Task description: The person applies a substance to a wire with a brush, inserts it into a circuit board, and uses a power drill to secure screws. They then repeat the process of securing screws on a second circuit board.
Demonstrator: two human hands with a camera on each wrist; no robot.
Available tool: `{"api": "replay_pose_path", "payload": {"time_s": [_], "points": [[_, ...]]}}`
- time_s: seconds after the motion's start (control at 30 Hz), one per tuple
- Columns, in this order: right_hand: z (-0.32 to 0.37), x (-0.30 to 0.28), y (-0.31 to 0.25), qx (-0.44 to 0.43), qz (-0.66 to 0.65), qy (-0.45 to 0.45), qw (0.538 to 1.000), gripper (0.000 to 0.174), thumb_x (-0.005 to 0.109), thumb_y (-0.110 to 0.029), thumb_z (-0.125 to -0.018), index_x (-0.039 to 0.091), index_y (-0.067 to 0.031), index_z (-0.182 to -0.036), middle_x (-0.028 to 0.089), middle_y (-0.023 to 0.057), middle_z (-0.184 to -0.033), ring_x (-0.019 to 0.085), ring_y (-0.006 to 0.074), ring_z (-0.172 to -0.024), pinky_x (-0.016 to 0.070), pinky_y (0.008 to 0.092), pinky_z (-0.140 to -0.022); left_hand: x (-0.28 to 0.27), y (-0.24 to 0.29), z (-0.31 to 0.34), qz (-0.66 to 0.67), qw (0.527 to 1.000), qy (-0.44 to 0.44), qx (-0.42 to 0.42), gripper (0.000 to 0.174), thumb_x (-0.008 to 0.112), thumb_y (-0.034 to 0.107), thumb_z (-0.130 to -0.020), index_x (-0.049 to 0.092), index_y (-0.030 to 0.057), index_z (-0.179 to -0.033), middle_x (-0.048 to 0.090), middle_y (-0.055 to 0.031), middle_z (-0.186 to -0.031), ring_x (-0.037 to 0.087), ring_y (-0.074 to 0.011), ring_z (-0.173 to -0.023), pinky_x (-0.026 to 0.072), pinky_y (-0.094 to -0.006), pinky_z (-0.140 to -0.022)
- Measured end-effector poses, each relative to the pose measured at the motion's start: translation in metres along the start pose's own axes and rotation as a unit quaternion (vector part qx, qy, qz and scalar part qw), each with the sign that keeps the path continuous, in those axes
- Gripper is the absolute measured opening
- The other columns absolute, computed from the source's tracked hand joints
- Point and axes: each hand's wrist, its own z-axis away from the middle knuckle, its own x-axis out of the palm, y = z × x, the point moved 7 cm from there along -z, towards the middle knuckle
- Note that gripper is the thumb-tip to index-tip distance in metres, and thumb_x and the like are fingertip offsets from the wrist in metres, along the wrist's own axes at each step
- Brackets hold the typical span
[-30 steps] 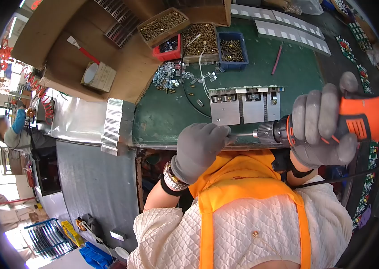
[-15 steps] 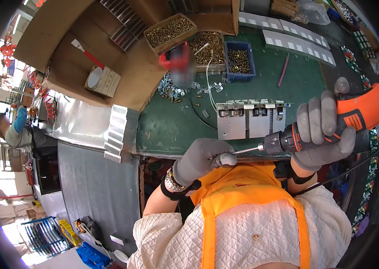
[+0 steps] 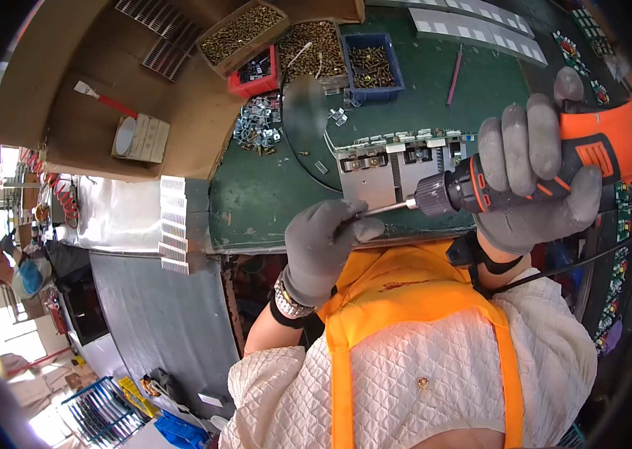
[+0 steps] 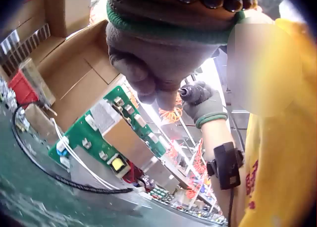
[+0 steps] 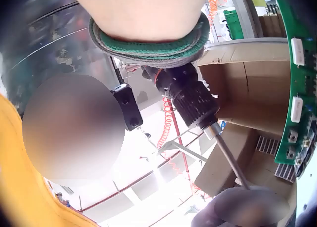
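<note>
In the head view, the gloved right hand [image 3: 533,161] grips an orange and black power screwdriver [image 3: 600,153] held sideways, its long bit [image 3: 387,208] pointing left. The gloved left hand [image 3: 323,243] pinches the bit's tip between thumb and fingers; whether a screw is there is hidden. Behind the tool, a circuit board [image 3: 406,138] with metal plates [image 3: 367,185] lies on the green mat. In the left wrist view, the left hand [image 4: 153,63] is near the green board [image 4: 81,133]. The right wrist view shows the bit [image 5: 230,155] reaching the left fingers [image 5: 213,214].
Trays of brass screws [image 3: 312,46], a blue bin [image 3: 372,90] and a red bin [image 3: 256,86] stand at the back. Loose metal clips [image 3: 256,123] lie beside a black cable [image 3: 286,135]. A cardboard box [image 3: 204,142] is at the left, a pink pen [image 3: 454,75] at the back right.
The head view has shifted, so the bench items appear higher and farther left. Both hands keep their hold on the tool and bit, which now sit in front of the metal plates.
</note>
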Motion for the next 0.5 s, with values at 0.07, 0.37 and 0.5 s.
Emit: {"api": "replay_pose_path", "payload": {"time_s": [0.07, 0.37, 0.5], "points": [[-0.002, -0.010, -0.002, -0.003, -0.002, -0.038, 0.999, 0.067, 0.060, -0.034, -0.094, 0.029, 0.0003, -0.143, 0.050, -0.0007, -0.081, 0.046, 0.0065, -0.058, 0.0397, 0.0239, -0.052, 0.001, -0.009, 0.007, 0.082, 0.994, 0.005, -0.077, 0.025, 0.081, 0.017, -0.078, 0.068, 0.0003, -0.092, 0.067, -0.0081, -0.073, 0.062, -0.0143, -0.060, 0.0468, -0.0270, -0.056], [-0.011, -0.036, -0.029, -0.052, -0.026, 0.103, 0.993, 0.056, 0.067, -0.019, -0.086, 0.041, 0.0055, -0.128, 0.045, -0.0034, -0.077, 0.044, 0.0046, -0.063, 0.0385, 0.0231, -0.060, -0.055, -0.038, -0.072, 0.138, 0.987, 0.085, 0.012, 0.038, 0.079, 0.012, -0.076, 0.068, 0.0070, -0.113, 0.063, -0.0135, -0.117, 0.063, -0.0255, -0.097, 0.0514, -0.0320, -0.080], [-0.007, -0.042, -0.044, -0.069, -0.022, 0.096, 0.993, 0.058, 0.066, -0.018, -0.086, 0.040, 0.0063, -0.131, 0.045, -0.0022, -0.079, 0.043, 0.0049, -0.064, 0.0391, 0.0239, -0.062, -0.068, -0.157, -0.165, -0.437, 0.897, -0.027, 0.063, 0.020, 0.066, 0.013, -0.081, 0.074, 0.0164, -0.099, 0.058, -0.0086, -0.133, 0.052, -0.0308, -0.123, 0.0413, -0.0430, -0.102]]}}
